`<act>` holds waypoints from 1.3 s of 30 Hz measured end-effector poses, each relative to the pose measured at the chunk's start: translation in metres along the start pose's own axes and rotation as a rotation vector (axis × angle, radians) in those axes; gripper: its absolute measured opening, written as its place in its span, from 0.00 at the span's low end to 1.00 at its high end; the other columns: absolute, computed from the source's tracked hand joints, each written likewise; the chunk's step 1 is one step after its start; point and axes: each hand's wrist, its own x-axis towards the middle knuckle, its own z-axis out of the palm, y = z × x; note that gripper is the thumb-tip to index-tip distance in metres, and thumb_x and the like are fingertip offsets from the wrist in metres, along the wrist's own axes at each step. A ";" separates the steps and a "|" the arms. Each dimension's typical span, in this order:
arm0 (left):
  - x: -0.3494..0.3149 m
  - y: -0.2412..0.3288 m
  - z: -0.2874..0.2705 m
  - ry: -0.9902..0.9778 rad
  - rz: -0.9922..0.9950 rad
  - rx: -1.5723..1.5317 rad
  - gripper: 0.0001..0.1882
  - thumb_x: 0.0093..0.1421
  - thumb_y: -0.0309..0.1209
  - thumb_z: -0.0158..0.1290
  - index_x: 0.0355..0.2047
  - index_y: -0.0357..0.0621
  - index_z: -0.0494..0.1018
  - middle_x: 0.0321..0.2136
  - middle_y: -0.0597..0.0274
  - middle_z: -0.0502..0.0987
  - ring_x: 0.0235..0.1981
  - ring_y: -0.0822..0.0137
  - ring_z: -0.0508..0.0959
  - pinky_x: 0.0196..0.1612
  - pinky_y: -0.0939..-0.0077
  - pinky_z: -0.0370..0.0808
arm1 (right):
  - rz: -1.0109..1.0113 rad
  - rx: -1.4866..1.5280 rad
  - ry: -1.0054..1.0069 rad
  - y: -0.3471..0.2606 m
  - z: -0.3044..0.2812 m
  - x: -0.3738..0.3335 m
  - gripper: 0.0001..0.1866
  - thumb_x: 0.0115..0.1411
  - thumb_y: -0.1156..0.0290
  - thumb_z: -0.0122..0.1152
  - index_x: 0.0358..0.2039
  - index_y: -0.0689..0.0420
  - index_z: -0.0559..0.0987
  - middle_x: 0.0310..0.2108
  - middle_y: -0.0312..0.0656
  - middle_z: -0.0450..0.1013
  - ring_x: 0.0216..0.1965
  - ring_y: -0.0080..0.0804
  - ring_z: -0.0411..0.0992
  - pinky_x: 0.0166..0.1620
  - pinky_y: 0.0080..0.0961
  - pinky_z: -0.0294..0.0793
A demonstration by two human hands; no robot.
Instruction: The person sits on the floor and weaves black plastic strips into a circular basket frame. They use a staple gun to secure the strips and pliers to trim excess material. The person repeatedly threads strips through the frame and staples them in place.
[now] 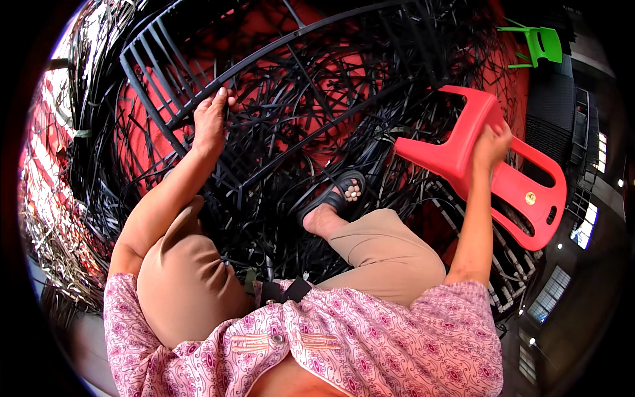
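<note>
Red plastic chair [460, 149] and slatted frame [253, 59] touch the hands [210, 124] [491, 147]

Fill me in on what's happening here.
The person's right hand grips a red chair. The left hand is at the edge of a dark frame; whether it grips is unclear. Black strips lie tangled around, and a green chair is off to the right.

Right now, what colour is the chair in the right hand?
Red; the chair shows best in the head view.
</note>
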 end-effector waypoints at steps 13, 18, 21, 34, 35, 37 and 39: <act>0.004 -0.006 0.002 0.048 0.018 -0.054 0.11 0.67 0.36 0.53 0.35 0.41 0.79 0.25 0.68 0.79 0.28 0.79 0.75 0.36 0.83 0.69 | 0.001 -0.432 -0.584 0.213 -0.031 0.004 0.34 0.44 0.70 0.59 0.55 0.63 0.71 0.46 0.57 0.74 0.45 0.55 0.73 0.50 0.42 0.70; 0.008 -0.009 0.001 0.066 -0.002 -0.018 0.11 0.68 0.34 0.52 0.37 0.39 0.79 0.26 0.68 0.79 0.28 0.77 0.75 0.36 0.81 0.71 | 0.064 -0.417 -0.555 0.162 -0.049 0.018 0.26 0.45 0.64 0.67 0.44 0.64 0.77 0.36 0.50 0.75 0.26 0.37 0.74 0.30 0.35 0.72; 0.018 -0.020 -0.004 0.078 0.040 -0.004 0.13 0.66 0.36 0.53 0.37 0.39 0.80 0.25 0.67 0.80 0.26 0.77 0.75 0.32 0.78 0.70 | 0.065 -0.282 -0.459 0.076 -0.055 -0.005 0.35 0.47 0.56 0.70 0.53 0.64 0.74 0.41 0.49 0.77 0.41 0.47 0.76 0.45 0.41 0.73; 0.022 -0.029 -0.005 0.057 0.077 -0.043 0.13 0.64 0.38 0.55 0.38 0.43 0.82 0.24 0.68 0.81 0.27 0.77 0.78 0.32 0.77 0.73 | 0.144 0.740 -1.164 -0.305 -0.032 -0.161 0.16 0.50 0.75 0.67 0.40 0.62 0.77 0.24 0.35 0.72 0.22 0.22 0.69 0.31 0.20 0.69; 0.020 -0.027 -0.006 0.047 0.069 -0.030 0.12 0.64 0.38 0.55 0.39 0.43 0.82 0.24 0.68 0.81 0.27 0.78 0.78 0.33 0.77 0.73 | 0.135 0.711 -1.193 -0.311 -0.021 -0.169 0.16 0.49 0.75 0.68 0.40 0.62 0.77 0.25 0.35 0.72 0.22 0.22 0.69 0.30 0.19 0.69; 0.010 -0.012 -0.003 0.036 0.000 -0.031 0.12 0.63 0.38 0.56 0.38 0.44 0.82 0.24 0.68 0.81 0.26 0.77 0.78 0.32 0.76 0.73 | 0.147 0.713 -1.247 -0.317 -0.002 -0.180 0.14 0.49 0.76 0.70 0.37 0.62 0.77 0.25 0.36 0.73 0.22 0.21 0.70 0.29 0.20 0.70; 0.012 -0.015 -0.005 0.027 -0.001 -0.078 0.12 0.62 0.38 0.56 0.38 0.44 0.82 0.23 0.68 0.81 0.26 0.77 0.78 0.32 0.76 0.72 | 0.158 0.720 -1.279 -0.332 0.007 -0.193 0.12 0.49 0.77 0.70 0.34 0.61 0.77 0.25 0.36 0.74 0.22 0.20 0.70 0.30 0.20 0.70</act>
